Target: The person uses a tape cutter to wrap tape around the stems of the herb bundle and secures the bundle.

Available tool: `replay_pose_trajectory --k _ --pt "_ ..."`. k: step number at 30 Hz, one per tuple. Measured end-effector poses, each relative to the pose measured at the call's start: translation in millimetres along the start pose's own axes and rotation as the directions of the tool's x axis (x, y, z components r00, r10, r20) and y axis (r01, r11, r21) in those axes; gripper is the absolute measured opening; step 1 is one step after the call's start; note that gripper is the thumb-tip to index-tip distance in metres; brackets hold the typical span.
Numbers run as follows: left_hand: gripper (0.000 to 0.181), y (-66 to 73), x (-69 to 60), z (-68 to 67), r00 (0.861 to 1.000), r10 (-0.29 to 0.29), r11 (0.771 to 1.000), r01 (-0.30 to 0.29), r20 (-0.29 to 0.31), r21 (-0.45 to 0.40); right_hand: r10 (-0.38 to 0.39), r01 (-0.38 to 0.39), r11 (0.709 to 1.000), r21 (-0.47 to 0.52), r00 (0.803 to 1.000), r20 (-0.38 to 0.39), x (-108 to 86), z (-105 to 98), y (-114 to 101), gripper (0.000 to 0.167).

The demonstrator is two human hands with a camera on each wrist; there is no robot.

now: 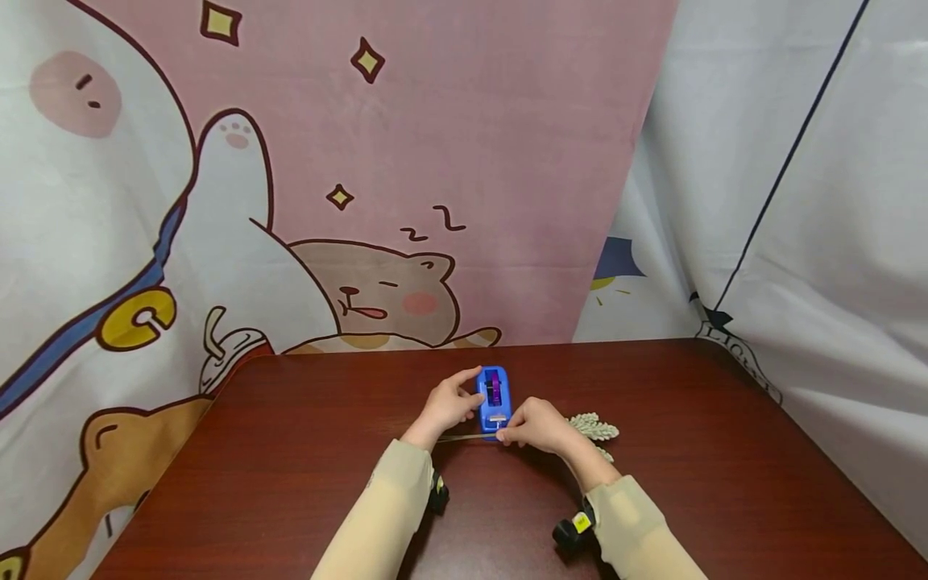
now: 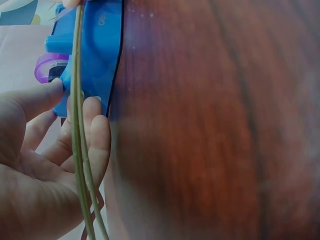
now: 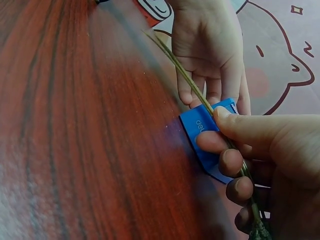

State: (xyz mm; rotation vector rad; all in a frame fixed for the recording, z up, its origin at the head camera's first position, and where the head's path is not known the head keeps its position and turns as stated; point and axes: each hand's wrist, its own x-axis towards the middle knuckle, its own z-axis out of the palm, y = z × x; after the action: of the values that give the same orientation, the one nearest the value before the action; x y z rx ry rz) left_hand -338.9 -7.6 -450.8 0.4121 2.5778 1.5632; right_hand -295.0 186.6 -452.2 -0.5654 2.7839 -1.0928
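A blue tape dispenser [image 1: 496, 412] with a purple tape roll [image 1: 496, 388] stands on the table, its cutting edge toward me. My left hand [image 1: 447, 405] holds it from the left, the thumb by the roll and the other fingers against its side. Between thumb and fingers, my right hand [image 1: 540, 424] pinches thin green stems [image 3: 189, 80] just in front of the cutting edge. These stems run leftward past the left hand. Their pale green leafy heads [image 1: 596, 426] stick out beyond the right hand, partly hidden by it.
The dark red-brown table [image 1: 304, 475] spreads around both hands. Behind it hangs a pink and white cartoon curtain [image 1: 522, 161], with a white cloth wall [image 1: 819, 242] on the right.
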Motion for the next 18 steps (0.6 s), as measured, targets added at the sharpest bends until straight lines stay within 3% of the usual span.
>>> replay_pose_trajectory --k 11,18 --pt "0.052 2.2 -0.1 0.1 1.0 -0.019 1.0 0.019 0.013 -0.014 -0.012 0.012 1.0 0.029 1.0 -0.014 -1.8 0.6 1.8 0.02" --pt "0.052 2.2 0.7 0.2 1.0 -0.01 1.0 0.01 0.009 -0.017 -0.068 0.068 0.998 -0.001 0.997 0.024 -2.3 1.5 6.3 0.019"
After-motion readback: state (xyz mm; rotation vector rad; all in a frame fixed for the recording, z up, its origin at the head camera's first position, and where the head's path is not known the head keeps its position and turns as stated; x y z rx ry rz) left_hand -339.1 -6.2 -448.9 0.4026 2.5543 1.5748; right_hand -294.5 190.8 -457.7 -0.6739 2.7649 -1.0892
